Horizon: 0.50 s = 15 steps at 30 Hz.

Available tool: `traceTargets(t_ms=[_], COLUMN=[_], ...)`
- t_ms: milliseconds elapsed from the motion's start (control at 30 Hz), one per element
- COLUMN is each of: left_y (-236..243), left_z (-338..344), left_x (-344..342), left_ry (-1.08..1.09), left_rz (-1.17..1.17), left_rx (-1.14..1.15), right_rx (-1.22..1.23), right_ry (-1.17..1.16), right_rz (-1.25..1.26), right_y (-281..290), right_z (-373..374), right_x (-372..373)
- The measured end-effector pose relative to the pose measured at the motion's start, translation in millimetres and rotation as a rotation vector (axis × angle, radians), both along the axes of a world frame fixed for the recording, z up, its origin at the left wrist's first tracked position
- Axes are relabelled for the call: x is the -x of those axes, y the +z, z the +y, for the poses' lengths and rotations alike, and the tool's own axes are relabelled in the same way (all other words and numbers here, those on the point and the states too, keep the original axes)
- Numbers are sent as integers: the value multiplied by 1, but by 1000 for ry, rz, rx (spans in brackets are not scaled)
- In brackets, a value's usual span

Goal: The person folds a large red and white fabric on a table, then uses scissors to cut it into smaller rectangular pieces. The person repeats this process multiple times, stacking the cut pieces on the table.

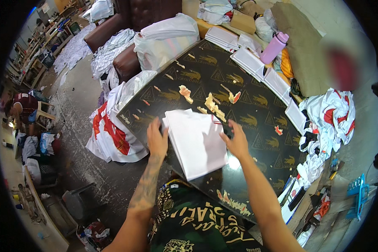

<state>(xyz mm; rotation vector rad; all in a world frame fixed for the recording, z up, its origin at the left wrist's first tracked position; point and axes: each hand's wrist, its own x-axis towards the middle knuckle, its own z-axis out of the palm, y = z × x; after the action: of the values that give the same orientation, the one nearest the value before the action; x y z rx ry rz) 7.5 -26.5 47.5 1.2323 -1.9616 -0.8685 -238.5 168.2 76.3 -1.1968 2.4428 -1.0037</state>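
A folded stack of white cloth [197, 147], perhaps garments, lies at the near edge of the dark printed tabletop [260, 126]. A small red-lined detail shows at its upper right corner. My left hand [157, 137] is beside the stack's left edge, fingers stretched out and thumb apart. On the other side, my right hand [236, 139] has its fingers spread, with the thumb close to the stack's right edge. Neither hand grips the cloth; whether the fingertips touch it I cannot tell. The right hand's shadow falls across the white top.
Peeling pale patches [214, 107] mark the tabletop. Flat white folded packs [248, 61] line its far right edge beside a pink bottle [274, 48]. White and red cloth [113, 126] hangs at the left, near a brown sofa [126, 65]. Another person [23, 105] sits far left.
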Motion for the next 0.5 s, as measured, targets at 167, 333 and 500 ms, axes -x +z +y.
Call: traceTargets(t_ms=[167,333,500], left_y=[-17,-7,25], left_z=[103,115,26], left_x=[-47,-58,-5], left_ry=[-833,-595,-251], left_rz=[-92,-177,-42], left_rx=[235,-5,-107], right_rx=[-259,-59,62], right_ry=[322,107,100], right_rz=[224,125,-21], right_y=[3,-17,-2], right_z=[94,69,-16], right_x=[-56,-56,-21])
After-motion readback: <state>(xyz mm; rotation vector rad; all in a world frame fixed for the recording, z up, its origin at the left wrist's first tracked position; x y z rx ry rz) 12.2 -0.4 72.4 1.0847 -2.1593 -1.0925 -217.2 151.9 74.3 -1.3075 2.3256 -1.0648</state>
